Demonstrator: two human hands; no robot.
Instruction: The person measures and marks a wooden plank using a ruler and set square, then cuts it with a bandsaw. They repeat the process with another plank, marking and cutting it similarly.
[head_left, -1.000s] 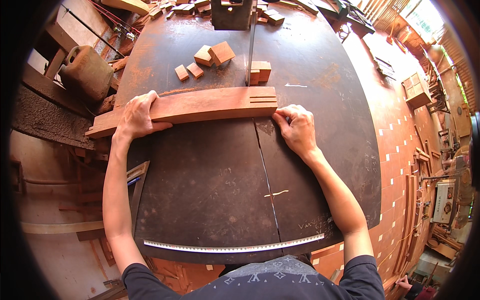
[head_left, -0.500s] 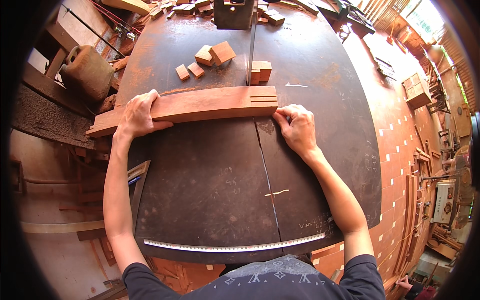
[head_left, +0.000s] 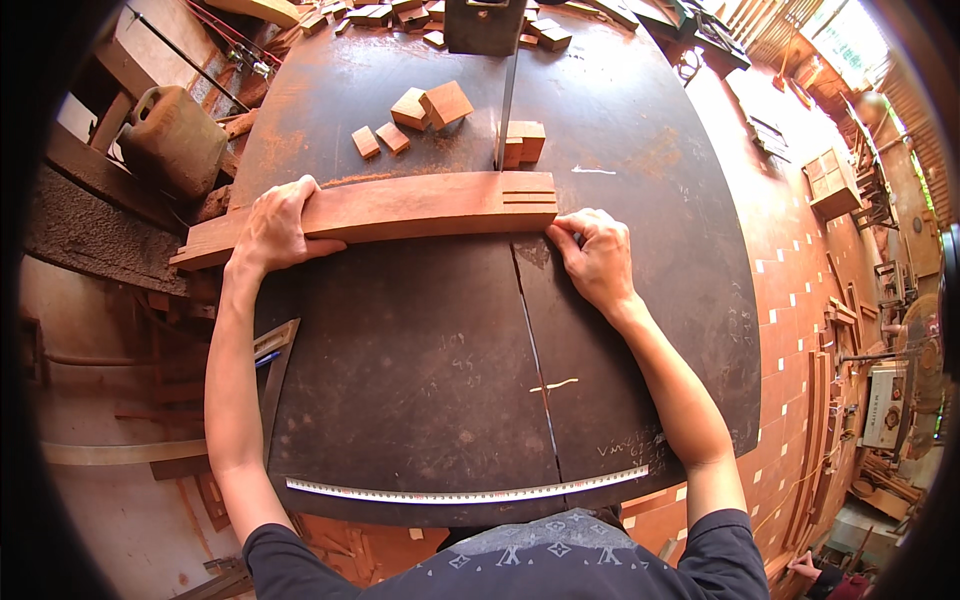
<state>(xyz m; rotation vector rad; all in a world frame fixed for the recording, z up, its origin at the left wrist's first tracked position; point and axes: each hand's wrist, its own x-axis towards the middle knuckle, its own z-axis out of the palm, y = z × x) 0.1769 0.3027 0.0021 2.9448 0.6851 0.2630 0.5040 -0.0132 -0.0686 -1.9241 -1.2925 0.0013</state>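
A reddish-brown beam shows dark stripes at one end. The tabletop is near-black with rusty-orange smudges, the measuring strip white, the shirt dark with pale motifs, the floor terracotta with white squares.

Lit brightly by daylight from the opening at upper right; burnt out to white there and on the tiled floor. Shines pale across the far end of the dark bench. Curves toward blackened edges; crisp at centre, softer outward.
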